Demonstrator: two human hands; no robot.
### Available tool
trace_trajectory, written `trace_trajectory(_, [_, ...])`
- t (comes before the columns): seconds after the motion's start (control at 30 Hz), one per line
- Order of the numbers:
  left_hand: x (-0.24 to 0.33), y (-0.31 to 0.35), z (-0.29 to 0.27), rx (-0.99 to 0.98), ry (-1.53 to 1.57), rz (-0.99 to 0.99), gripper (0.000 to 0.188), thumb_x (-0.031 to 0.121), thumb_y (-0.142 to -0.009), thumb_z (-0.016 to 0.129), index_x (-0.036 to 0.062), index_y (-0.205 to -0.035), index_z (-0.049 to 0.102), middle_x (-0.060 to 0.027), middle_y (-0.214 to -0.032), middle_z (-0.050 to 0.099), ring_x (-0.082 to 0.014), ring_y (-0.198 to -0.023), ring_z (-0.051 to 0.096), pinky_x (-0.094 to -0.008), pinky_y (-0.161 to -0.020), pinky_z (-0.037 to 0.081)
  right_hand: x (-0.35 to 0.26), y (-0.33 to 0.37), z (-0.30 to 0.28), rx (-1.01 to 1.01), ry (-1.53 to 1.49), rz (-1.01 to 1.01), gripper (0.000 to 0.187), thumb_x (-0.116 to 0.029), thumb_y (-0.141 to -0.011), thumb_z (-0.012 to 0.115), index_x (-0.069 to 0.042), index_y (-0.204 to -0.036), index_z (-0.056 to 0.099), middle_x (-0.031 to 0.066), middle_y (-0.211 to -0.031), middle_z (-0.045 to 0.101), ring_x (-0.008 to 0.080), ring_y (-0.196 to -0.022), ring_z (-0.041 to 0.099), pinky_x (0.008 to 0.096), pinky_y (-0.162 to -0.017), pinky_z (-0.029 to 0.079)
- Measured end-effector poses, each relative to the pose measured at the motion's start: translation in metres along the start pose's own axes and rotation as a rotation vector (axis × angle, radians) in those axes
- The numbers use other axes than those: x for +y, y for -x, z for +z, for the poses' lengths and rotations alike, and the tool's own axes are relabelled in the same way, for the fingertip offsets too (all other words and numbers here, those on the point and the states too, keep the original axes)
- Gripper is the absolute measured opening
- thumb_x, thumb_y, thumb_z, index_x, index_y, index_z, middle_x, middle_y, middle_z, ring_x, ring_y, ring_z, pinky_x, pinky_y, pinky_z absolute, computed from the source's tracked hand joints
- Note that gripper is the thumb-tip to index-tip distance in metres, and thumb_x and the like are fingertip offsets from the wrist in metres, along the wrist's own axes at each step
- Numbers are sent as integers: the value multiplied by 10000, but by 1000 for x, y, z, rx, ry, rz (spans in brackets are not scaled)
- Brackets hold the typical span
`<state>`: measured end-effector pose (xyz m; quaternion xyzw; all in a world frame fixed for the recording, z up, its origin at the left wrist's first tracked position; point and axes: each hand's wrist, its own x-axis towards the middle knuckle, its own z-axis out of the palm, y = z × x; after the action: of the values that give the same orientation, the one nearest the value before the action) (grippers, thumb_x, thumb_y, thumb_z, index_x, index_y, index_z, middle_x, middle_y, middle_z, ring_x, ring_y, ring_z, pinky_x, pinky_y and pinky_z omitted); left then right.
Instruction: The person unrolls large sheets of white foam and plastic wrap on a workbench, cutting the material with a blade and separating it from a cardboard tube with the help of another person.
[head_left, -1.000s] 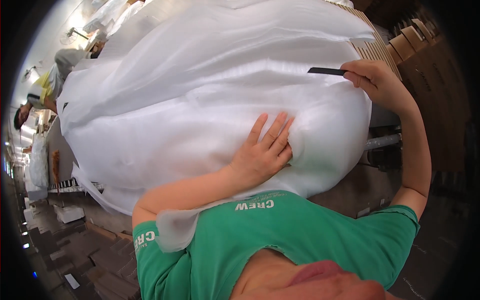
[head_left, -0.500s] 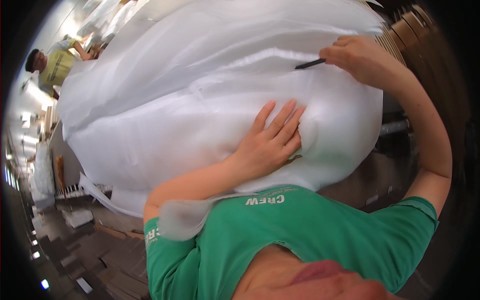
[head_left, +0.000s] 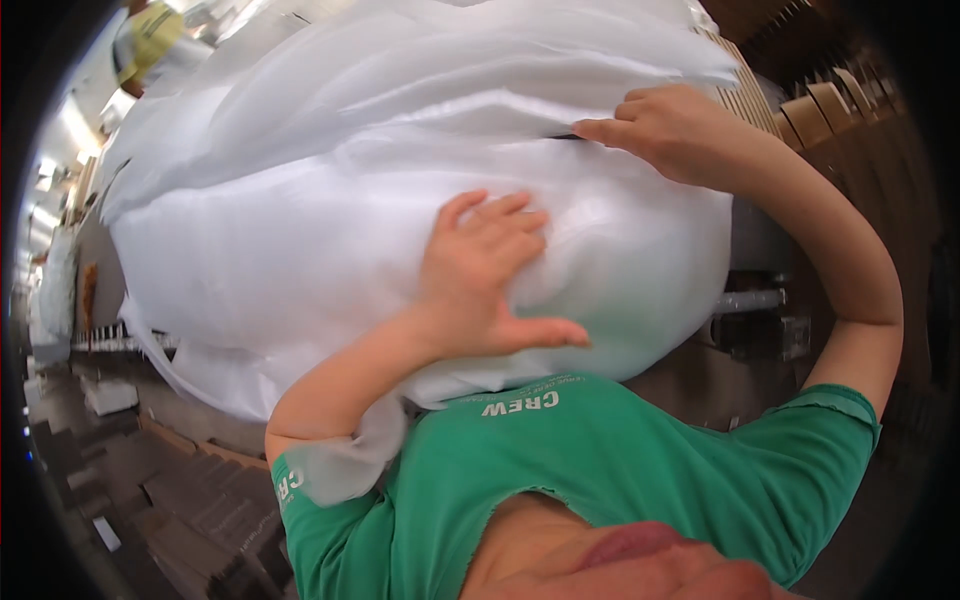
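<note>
A wide pile of translucent white foam sheets [head_left: 250, 240] spreads in front of me, with long folds and layered edges running across it. At the upper right my right hand [head_left: 665, 135] is closed round a slim black knife [head_left: 562, 137]. Its tip points left, along a gap between the upper layers and the sheet nearer me; most of the knife is hidden by my fingers and the foam. My left hand [head_left: 485, 255] is over the near sheet, fingers bent and thumb stretched out to the right, holding nothing. Some foam [head_left: 345, 465] lies against my left upper arm.
Another person in a yellow top [head_left: 150, 40] is at the far left, partly cut off. Brown cardboard pieces [head_left: 825, 110] stand at the upper right, beside a slatted edge [head_left: 745, 80]. Flat brown boxes [head_left: 200, 500] lie at the lower left.
My right hand has moved left, taking the knife into the gap between the foam layers. My left hand has shifted left, its thumb now spread from the fingers. The view has shifted slightly.
</note>
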<state>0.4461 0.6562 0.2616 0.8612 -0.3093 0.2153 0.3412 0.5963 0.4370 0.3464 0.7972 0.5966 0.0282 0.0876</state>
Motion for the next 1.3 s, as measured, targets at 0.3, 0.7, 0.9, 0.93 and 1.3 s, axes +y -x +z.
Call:
trace_trajectory(0.3, [28,-21,99,53,-579,-209,590,528,-680,737,198,-1160,644,-135,-1346,438,-310,-1283,366,-499,-1047,221,34,-21,37,-114,29,-284,164,29,-711,578,-14,-861,629,154,-669,610,346,-684,614,420,-590,493])
trace_trajectory(0.7, [32,-7,125,-55,-655,-253,595,546,-647,746,243,-1148,639,-96,-1322,474,-307,-1282,375,-524,-1063,188,80,109,115,-7,-81,-196,391,29,-764,557,-30,-1150,569,161,-629,570,304,-615,599,407,-562,468])
trace_trajectory(0.9, [35,-8,118,-96,-618,-264,598,466,-669,766,209,-1189,620,-98,-1365,456,-297,-1324,340,-498,-1087,178,96,172,168,-21,-130,-28,519,59,-779,533,-51,-1285,493,110,-664,570,277,-611,576,387,-550,465])
trace_trajectory(0.93, [35,-8,118,-94,-613,-271,598,461,-668,767,202,-1187,622,-101,-1364,458,-300,-1322,342,-500,-1087,179,96,181,182,82,-207,-41,513,42,-788,525,-66,-1288,500,109,-680,568,271,-619,568,392,-557,465])
trace_trajectory(1.3, [23,-39,79,-120,-492,-280,566,469,-643,777,174,-1109,653,-98,-1256,540,-286,-1226,439,-439,-1033,266,41,260,264,766,-1238,948,285,-154,-958,514,-37,-1217,541,-6,-722,582,51,-632,519,205,-574,442])
